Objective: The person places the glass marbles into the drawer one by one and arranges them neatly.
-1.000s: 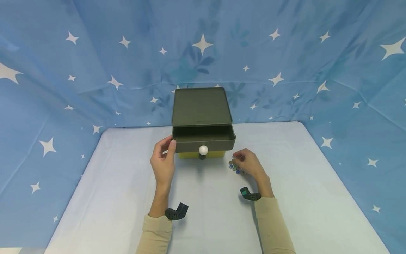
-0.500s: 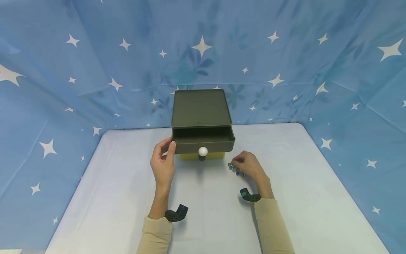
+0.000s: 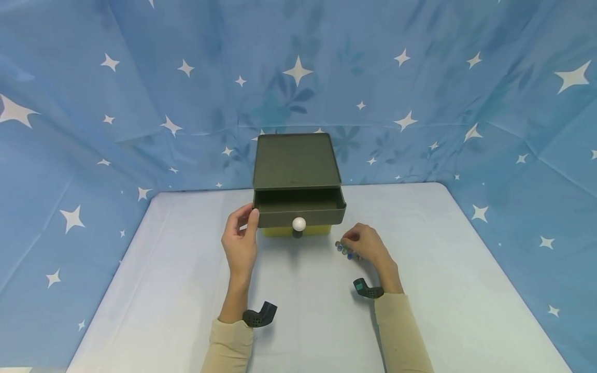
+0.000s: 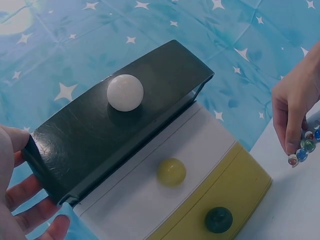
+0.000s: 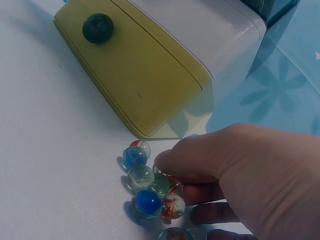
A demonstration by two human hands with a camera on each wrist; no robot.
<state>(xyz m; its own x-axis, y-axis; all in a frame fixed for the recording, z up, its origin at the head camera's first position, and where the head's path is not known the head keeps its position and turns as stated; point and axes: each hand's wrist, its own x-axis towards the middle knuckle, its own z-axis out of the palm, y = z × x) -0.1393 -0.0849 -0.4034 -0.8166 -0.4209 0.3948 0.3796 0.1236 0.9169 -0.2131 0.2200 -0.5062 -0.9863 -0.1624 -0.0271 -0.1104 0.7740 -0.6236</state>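
Note:
A small chest of drawers (image 3: 298, 160) has its dark green top drawer (image 3: 275, 218) pulled out, a white round knob (image 3: 299, 224) on its front. My left hand (image 3: 240, 241) grips the drawer's left front corner; in the left wrist view the thumb (image 4: 17, 137) lies on the front's edge and the fingers reach round the side. Right of the chest, my right hand (image 3: 370, 246) is down at a cluster of glass marbles (image 5: 148, 202). Its thumb (image 5: 187, 155) and curled fingers pinch a marble (image 5: 159, 182) that the thumb partly hides.
Below the pulled-out drawer are a white drawer with a yellow knob (image 4: 171, 172) and a yellow drawer (image 4: 247, 182) with a dark green knob (image 4: 218, 220). The white table (image 3: 298, 305) backs onto a blue star-patterned curtain (image 3: 186, 93).
My right thumb and fingertips have drawn together at the marbles. The left hand keeps its grip on the drawer, which stays pulled out. The head view has shifted slightly.

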